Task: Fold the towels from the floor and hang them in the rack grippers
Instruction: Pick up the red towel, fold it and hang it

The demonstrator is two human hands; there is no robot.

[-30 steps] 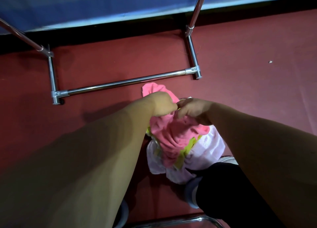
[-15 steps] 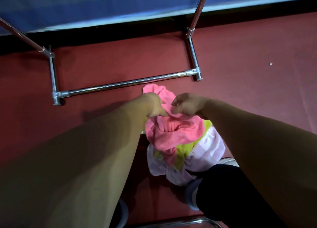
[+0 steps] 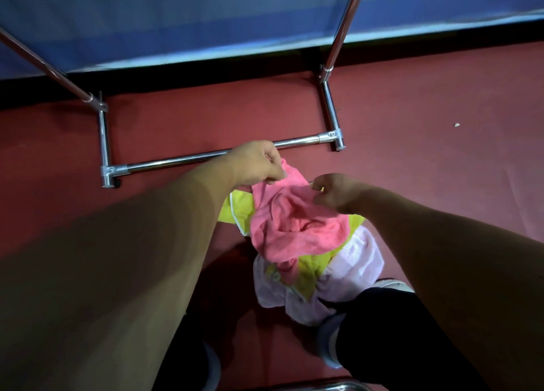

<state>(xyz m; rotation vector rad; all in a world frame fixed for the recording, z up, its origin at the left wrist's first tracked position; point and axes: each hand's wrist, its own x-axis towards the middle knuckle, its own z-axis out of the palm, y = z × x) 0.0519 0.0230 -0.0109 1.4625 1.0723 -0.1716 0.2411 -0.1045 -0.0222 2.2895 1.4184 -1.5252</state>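
A crumpled pink towel [image 3: 294, 228] hangs between my hands above a heap on the red floor. My left hand [image 3: 259, 164] pinches its upper left edge. My right hand [image 3: 335, 192] pinches its upper right edge. Under it lie a yellow-green towel [image 3: 238, 211] and a pale lilac towel [image 3: 359, 261]. The chrome rack base [image 3: 176, 162] stands just beyond the heap, with its uprights [image 3: 344, 28] rising out of view. The rack's grippers are not in the frame.
A blue panel [image 3: 206, 19] stands behind the rack along the floor's far edge. My dark trouser leg [image 3: 397, 340] and shoes [image 3: 326, 343] are right below the heap. Another chrome bar [image 3: 323, 386] runs along the bottom edge. Red floor [image 3: 441, 161] spreads to the right.
My hands have drawn apart, the left one up and left, spreading the pink towel's top edge between them. More of the yellow-green towel shows at the left.
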